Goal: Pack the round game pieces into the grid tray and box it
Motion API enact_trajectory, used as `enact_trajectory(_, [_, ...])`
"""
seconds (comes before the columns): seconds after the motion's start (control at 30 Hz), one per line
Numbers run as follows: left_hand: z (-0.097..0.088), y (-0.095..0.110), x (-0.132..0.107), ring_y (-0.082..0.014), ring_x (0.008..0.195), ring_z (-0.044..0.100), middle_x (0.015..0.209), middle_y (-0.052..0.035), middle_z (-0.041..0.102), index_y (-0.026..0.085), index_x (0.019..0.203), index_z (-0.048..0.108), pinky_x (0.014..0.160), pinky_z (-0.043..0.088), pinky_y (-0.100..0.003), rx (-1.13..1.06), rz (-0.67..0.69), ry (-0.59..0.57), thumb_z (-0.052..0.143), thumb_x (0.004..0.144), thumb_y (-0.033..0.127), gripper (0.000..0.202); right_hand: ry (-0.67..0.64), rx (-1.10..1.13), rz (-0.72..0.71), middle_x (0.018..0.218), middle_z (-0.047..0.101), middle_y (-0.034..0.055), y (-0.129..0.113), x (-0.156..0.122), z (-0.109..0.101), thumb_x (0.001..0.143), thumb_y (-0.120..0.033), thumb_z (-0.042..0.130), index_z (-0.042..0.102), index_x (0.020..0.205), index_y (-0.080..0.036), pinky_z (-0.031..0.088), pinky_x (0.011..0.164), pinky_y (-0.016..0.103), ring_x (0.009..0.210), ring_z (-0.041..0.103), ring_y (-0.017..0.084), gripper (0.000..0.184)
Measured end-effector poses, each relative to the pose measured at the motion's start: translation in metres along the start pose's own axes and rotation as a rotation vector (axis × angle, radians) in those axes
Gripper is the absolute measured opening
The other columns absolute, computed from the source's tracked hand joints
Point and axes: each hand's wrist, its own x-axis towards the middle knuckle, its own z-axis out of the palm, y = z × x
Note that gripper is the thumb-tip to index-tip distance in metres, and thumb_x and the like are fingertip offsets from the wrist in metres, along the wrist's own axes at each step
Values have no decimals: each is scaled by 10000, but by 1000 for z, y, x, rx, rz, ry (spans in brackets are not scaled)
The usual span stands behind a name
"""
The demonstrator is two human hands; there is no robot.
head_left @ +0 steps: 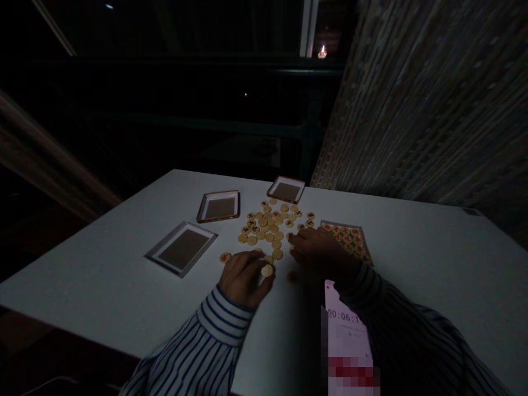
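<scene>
Several round wooden game discs (270,225) with red or black marks lie scattered in the middle of a white table (103,264). My left hand (243,278) rests on the table with its fingers curled and a pale disc (267,270) pinched at the fingertips. My right hand (319,250) lies palm down at the near right edge of the pile, fingers bent over discs; what it holds, if anything, is hidden. A tray (348,237) packed with discs sits just right of that hand.
Three shallow empty box trays stand around the pile: one at the left (181,247), one behind it (218,206), one at the back (286,190). A phone (348,335) showing a timer lies under my right forearm. A patterned wall (433,110) rises at right.
</scene>
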Motion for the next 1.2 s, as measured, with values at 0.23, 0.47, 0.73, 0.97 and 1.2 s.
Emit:
enact_trajectory(0.23, [-8, 14, 18, -176, 804, 625, 862, -65, 671, 168, 893, 622, 745, 514, -338, -223, -296, -1, 593, 722, 284, 209, 5, 5, 3, 950, 592, 87, 0, 0, -5, 870, -296, 395, 548, 1033, -179, 319, 689, 299, 857, 517, 199, 253])
enact_trajectory(0.47, [-4, 25, 15, -161, 718, 624, 806, -56, 678, 165, 948, 636, 694, 530, -323, -469, -550, 137, 615, 705, 310, 283, 73, 16, -5, 918, 594, 74, -2, -1, -9, 873, -288, 402, 564, 1009, -172, 304, 686, 299, 840, 513, 190, 242])
enact_trajectory(0.73, [-10, 35, 24, -172, 701, 643, 780, -80, 705, 118, 888, 678, 712, 521, -301, -932, -895, 235, 635, 688, 413, 359, 167, 87, -45, 880, 599, 71, -8, 1, -12, 887, -255, 369, 575, 1007, -160, 310, 707, 300, 821, 510, 178, 257])
enact_trajectory(0.97, [-8, 31, 23, -131, 602, 600, 730, -63, 693, 114, 846, 684, 614, 493, -259, -1117, -946, 219, 651, 673, 392, 330, 249, 195, -139, 869, 601, 64, -18, 0, -16, 895, -267, 359, 573, 1003, -151, 324, 715, 301, 802, 505, 168, 266])
enact_trajectory(1.2, [-7, 31, 22, -115, 605, 594, 732, -36, 688, 129, 858, 668, 617, 487, -236, -1147, -952, 173, 655, 670, 380, 314, 274, 236, -189, 863, 609, 71, -31, -2, -17, 899, -322, 369, 558, 1029, -151, 335, 699, 297, 797, 513, 170, 286])
